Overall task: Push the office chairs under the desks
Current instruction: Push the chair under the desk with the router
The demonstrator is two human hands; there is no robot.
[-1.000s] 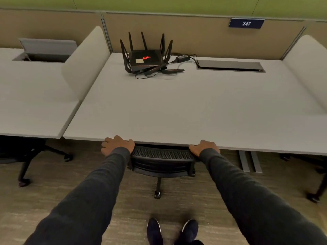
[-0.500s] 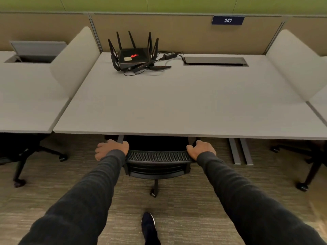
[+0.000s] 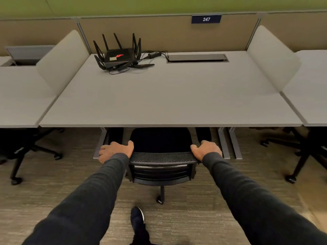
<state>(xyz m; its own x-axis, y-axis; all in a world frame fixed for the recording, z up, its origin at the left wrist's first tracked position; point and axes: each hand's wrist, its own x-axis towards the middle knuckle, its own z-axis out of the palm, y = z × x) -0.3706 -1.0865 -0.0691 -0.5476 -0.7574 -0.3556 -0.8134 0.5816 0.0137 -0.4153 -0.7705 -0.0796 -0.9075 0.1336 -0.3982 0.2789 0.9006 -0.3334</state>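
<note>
The grey desk [image 3: 168, 103] fills the middle of the view, its front edge running nearly straight across. Neighbouring desktops on either side are cut off by the frame, and rounded pale dividers [image 3: 62, 62] stand between them. Below the front edge lies patterned carpet [image 3: 194, 209].

The black office chair [image 3: 161, 163] stands centred at the desk, its seat partly beneath the desktop and its mesh backrest top just outside the edge. Only one caster and the central post show under it; the rest of its base is hidden. Other chairs at the far left [image 3: 23, 152] and far right [image 3: 304, 152] sit mostly in shadow beneath their desks, hard to make out beyond legs and casters.

The left hand [image 3: 115, 151] and right hand [image 3: 206, 150], in dark sleeves, each rest on an upper corner of the backrest, fingers curled over it; the fingertips are hidden behind the frame.

A black router [image 3: 119, 56] with upright antennas sits at the desk's rear left, cables trailing to a power adapter [image 3: 155, 54] beside a recessed cable tray [image 3: 197, 58]. A dark shoe [image 3: 137, 217] shows below, and a sign [image 3: 206, 19] reads 247.
</note>
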